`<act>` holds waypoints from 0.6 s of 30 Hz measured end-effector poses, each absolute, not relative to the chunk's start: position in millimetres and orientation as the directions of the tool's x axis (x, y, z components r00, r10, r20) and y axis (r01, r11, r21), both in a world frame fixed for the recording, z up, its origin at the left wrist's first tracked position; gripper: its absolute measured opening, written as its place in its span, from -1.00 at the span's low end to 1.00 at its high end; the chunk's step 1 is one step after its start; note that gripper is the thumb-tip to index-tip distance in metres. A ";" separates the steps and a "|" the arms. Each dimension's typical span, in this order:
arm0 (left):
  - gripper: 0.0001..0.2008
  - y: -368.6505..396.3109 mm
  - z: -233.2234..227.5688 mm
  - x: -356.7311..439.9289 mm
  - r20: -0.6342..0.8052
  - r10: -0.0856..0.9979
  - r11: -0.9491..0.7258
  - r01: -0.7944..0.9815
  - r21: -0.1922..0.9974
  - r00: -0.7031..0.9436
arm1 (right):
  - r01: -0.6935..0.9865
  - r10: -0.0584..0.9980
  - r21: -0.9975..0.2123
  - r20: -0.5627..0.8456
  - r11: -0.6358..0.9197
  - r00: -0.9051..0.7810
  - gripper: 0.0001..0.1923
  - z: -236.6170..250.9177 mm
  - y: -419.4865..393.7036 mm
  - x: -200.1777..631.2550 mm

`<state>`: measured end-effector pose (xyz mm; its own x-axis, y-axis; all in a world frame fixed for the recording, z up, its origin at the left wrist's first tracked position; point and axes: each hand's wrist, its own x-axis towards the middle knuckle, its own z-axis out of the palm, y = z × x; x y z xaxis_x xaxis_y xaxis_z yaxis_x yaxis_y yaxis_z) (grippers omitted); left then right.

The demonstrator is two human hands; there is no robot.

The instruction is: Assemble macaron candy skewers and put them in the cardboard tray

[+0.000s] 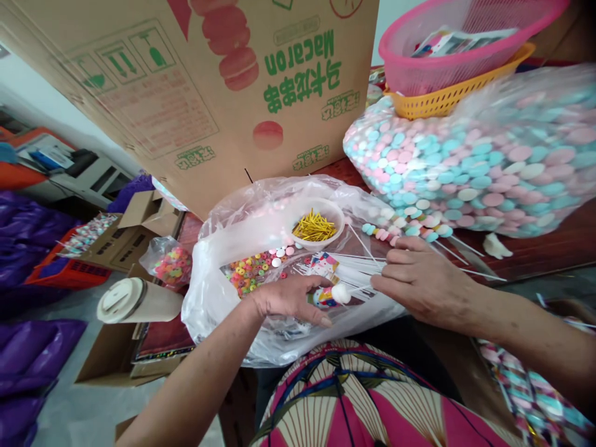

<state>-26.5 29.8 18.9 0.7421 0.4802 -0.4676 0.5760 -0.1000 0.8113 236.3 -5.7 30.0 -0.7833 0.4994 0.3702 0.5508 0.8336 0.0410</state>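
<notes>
Bare forearms — pink, fan-patterned garment [372, 403] below.

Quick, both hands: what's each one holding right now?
Left hand: closed on a candy stick.
Right hand: fingers curled on the white sticks; a firm grip cannot be told.

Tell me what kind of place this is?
Likely a home candy-assembly workspace: a big bag of pastel candy discs, a cardboard Macaron box, and a bowl of yellow ties near both hands.
</notes>
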 end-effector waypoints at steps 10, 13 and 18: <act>-0.61 7.4 21.0 9.3 -0.270 0.832 -0.350 0.835 0.425 0.485 | 0.582 0.567 -0.074 0.355 0.810 -0.743 -0.78 29.0 -6.8 243.3; -0.71 2.3 16.4 16.7 -0.286 0.842 -0.371 0.876 0.308 0.457 | 0.572 0.577 -0.124 0.337 0.811 -0.744 -0.80 25.2 -4.5 232.7; -0.62 4.2 16.2 16.2 -0.289 0.858 -0.301 0.872 0.387 0.424 | 0.564 0.551 -0.042 0.282 0.825 -0.785 -0.84 19.0 -1.6 220.6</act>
<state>16.2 4.2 16.2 0.4242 0.8582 -0.2890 0.8717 -0.3005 0.3870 220.6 -1.6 19.0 -0.7853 0.5514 0.2817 0.5641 0.8247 -0.0418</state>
